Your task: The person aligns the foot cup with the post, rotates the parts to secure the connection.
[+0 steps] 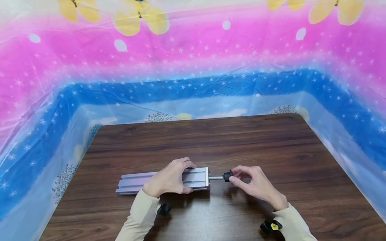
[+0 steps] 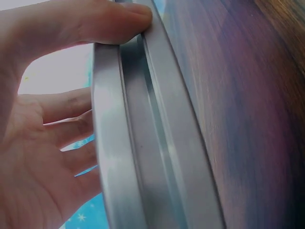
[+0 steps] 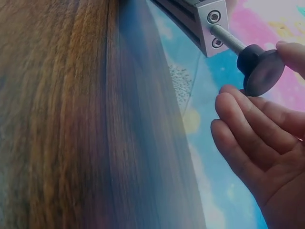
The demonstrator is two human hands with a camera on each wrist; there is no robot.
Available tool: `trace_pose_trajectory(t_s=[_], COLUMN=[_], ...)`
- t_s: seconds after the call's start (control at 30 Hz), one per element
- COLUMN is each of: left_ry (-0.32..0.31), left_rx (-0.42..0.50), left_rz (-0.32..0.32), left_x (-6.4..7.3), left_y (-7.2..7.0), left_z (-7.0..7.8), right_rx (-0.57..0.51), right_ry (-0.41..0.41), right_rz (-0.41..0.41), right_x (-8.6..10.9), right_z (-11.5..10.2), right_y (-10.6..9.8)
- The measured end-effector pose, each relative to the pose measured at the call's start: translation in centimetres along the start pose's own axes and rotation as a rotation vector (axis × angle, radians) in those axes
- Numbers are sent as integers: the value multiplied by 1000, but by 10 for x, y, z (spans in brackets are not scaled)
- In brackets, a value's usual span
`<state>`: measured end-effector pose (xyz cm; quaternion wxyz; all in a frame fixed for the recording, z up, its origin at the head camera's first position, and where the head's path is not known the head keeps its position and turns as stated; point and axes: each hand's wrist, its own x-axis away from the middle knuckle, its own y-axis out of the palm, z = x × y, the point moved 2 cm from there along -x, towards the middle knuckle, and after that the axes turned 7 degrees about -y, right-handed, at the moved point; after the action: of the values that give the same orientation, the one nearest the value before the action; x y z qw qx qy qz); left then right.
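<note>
A silver aluminium extrusion (image 1: 137, 181) lies lengthwise near the front of the table, its grooves running left to right. My left hand (image 1: 167, 177) grips it from above close to its right end, with the thumb (image 2: 128, 21) over the groove in the left wrist view. A metal end plate (image 1: 207, 178) caps that end, and two socket-head bolts show on it in the right wrist view. From the plate sticks out the threaded stem of a levelling foot (image 3: 264, 74) with a black round base. My right hand (image 1: 256, 182) pinches the base's edge between thumb and fingers.
The dark wood-grain table (image 1: 217, 140) extends behind and to both sides of the extrusion. A printed pink and blue cloth (image 1: 193, 63) hangs round its back and sides. Black wrist cameras (image 1: 266, 227) sit below both cuffs, close over the tabletop.
</note>
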<state>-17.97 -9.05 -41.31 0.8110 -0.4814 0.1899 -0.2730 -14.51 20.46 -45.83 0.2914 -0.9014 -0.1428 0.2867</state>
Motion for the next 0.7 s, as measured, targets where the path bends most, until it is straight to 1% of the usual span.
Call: trace_pose_trajectory(t_s=[0.1, 0.2, 0.3, 0.43, 0.5, 0.6, 0.7], left_ry=[-11, -14, -6, -10, -16, -17, -12], left_rx=[-13, -19, -19, -15, -15, -23, -31], left_rz=[-6, -11, -8, -8, -7, -5, -7], left_x=[-1, -2, -2, -3, -3, -4, -6], left_y=[-1, 0, 0, 0, -1, -1, 0], left_z=[1, 0, 0, 0, 1, 2, 2], right_rx=[-3, -2, 2, 19, 24, 23, 21], right_ry=[19, 14, -28, -125, -154, -168, -154], right_rz=[-26, -41, -28, -5, -8, -15, -17], right_x=[2, 5, 7, 6, 5, 4, 6], right_z=[1, 2, 0, -6, -9, -9, -8], right_y=[-1, -3, -5, -7, -8, -7, -8])
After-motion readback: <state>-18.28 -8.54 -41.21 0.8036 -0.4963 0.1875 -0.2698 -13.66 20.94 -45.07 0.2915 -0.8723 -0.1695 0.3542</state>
